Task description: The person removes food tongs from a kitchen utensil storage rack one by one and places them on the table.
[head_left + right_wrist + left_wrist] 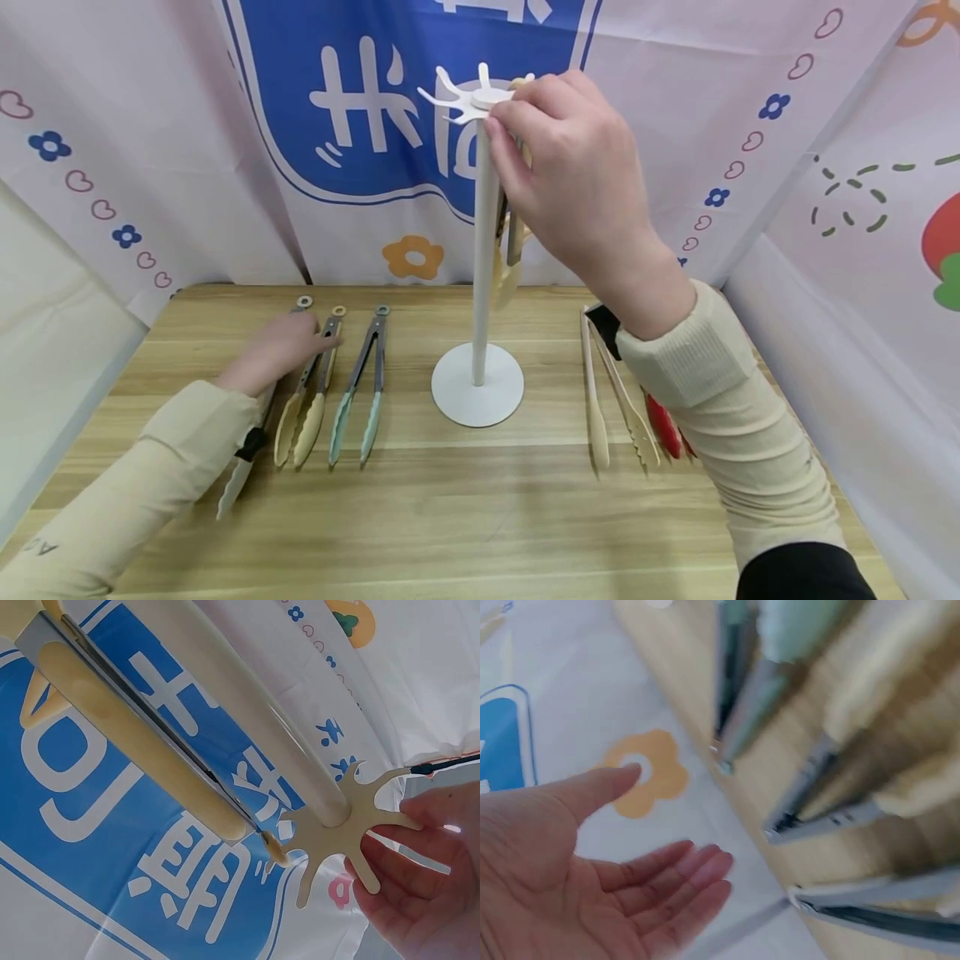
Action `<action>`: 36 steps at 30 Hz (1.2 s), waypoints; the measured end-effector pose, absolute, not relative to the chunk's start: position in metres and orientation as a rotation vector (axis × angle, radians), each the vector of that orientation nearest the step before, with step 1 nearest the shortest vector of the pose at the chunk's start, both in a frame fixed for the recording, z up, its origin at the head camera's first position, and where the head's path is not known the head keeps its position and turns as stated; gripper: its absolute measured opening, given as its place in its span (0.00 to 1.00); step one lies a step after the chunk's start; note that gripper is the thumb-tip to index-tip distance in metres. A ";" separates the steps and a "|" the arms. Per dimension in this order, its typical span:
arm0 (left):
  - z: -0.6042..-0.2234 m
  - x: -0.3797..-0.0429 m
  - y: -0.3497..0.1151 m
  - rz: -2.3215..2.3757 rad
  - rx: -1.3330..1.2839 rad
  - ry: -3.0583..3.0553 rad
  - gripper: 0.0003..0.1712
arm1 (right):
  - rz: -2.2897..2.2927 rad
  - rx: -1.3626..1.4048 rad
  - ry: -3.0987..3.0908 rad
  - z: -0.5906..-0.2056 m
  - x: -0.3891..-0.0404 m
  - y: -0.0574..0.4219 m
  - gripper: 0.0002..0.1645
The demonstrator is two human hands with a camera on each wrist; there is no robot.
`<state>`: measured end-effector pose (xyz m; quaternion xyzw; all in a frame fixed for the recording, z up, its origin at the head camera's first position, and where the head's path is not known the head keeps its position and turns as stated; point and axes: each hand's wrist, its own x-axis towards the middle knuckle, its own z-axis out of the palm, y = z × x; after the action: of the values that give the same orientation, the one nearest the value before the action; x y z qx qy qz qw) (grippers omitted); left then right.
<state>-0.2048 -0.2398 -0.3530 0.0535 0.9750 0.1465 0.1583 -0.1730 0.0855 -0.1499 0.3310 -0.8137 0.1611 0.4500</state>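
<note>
A white stand (482,250) with curved hooks on top rises from a round base. My right hand (581,167) grips the hooked top (352,825), thumb and fingers around its hooks. Cream-yellow tongs (142,727) hang from one hook, partly behind the pole in the head view. Over the tongs at the left hovers my left hand (281,346), its palm bare and its fingers loosely spread in the left wrist view. Beneath and beside it lie grey tongs with a black part (238,483), yellow-tipped tongs (310,427) and teal-tipped tongs (342,421).
On the right of the wooden table (480,517) lie beige tongs (597,425) and red-tipped tongs (662,425), partly hidden by my right sleeve (720,400). A printed cloth (360,225) hangs behind the table, with cloth walls at both sides.
</note>
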 end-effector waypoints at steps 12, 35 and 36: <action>-0.340 -0.221 -0.200 0.780 0.390 2.863 0.32 | 0.357 0.852 -1.964 -0.156 -0.186 0.091 0.23; -0.319 -0.225 -0.169 1.253 0.590 2.849 0.24 | 0.582 1.045 -1.827 -0.153 -0.180 0.104 0.15; -0.319 -0.225 -0.168 1.260 0.596 2.846 0.24 | 0.589 1.054 -1.820 -0.153 -0.181 0.105 0.14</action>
<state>-0.2252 -0.1678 -0.3186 0.1882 0.8980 0.3975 -0.0138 -0.1812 0.1052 -0.1532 0.4282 -0.7397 0.2393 0.4606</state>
